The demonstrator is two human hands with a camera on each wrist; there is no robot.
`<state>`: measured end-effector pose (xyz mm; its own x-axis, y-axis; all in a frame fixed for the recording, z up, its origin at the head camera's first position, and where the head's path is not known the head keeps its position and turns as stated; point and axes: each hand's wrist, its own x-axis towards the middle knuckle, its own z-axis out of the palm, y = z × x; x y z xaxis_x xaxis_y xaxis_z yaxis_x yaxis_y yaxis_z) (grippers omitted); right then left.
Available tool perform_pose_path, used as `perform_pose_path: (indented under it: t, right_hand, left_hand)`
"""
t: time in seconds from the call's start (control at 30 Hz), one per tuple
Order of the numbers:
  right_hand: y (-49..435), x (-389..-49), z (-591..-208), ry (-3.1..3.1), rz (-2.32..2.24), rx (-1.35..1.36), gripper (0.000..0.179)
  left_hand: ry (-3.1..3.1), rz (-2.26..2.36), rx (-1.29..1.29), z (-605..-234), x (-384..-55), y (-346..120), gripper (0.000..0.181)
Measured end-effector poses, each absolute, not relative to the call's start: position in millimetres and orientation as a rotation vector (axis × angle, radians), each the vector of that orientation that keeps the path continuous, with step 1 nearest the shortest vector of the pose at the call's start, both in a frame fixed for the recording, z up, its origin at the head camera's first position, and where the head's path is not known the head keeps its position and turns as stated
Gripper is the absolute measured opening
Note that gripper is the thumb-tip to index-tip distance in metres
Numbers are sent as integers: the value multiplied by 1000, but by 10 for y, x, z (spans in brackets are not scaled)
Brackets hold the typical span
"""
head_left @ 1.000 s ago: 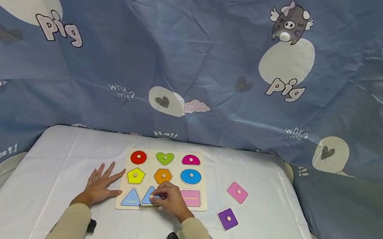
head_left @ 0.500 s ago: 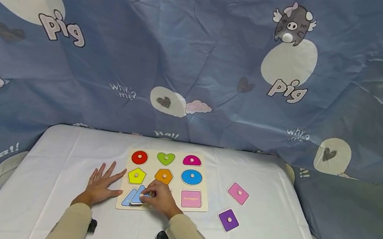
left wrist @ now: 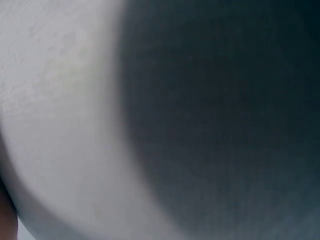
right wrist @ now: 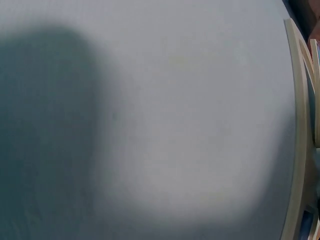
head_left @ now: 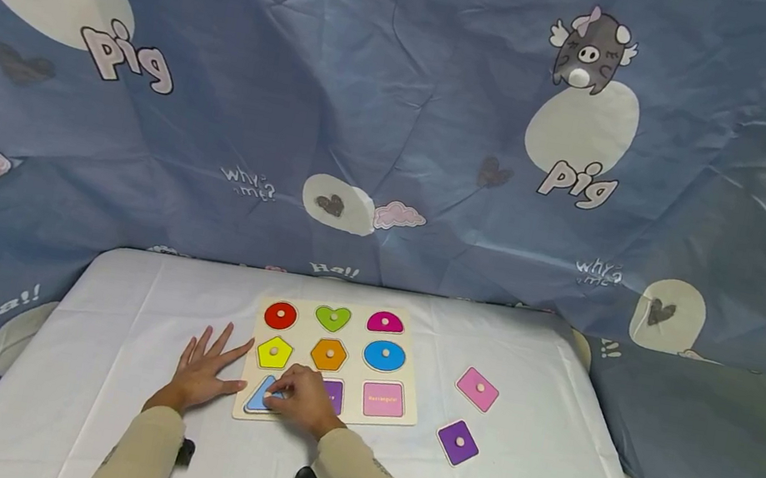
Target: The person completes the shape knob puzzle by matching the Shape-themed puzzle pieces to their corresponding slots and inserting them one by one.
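A wooden shape puzzle board (head_left: 357,334) lies on the white table. My right hand (head_left: 306,400) pinches the knob of a blue triangle piece (head_left: 259,396) over the board's near left corner, where the triangle recess is. The piece largely covers that recess. Spread flat on the table, my left hand (head_left: 200,376) has its fingertips and thumb at the board's left edge. In the right wrist view the board's pale edge (right wrist: 299,130) runs down the right side, with a piece's edge (right wrist: 317,85) raised over it.
Loose on the table to the right are a pink rectangle piece (head_left: 477,389) and a purple square piece (head_left: 458,443). The board's pink rectangle recess (head_left: 383,400) and purple square recess (head_left: 333,396) show. Several knobbed shapes fill the two far rows. A blue patterned cloth (head_left: 405,107) hangs behind.
My right hand has carried the blue triangle piece leftward from the middle of the board's near row onto the triangle recess, uncovering the purple square recess. The left hand has stayed put.
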<state>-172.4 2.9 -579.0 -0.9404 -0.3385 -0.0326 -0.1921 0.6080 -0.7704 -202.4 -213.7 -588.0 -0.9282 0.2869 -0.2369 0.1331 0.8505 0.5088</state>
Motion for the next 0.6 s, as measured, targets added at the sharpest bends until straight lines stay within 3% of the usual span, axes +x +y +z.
perform_pose_path:
  t: [0.6]
  right_hand:
    - [-64, -1697, -5844, 2810, -1110, -484, 10]
  left_hand:
    - [2740, 743, 336, -5878, -2015, -2148, 74]
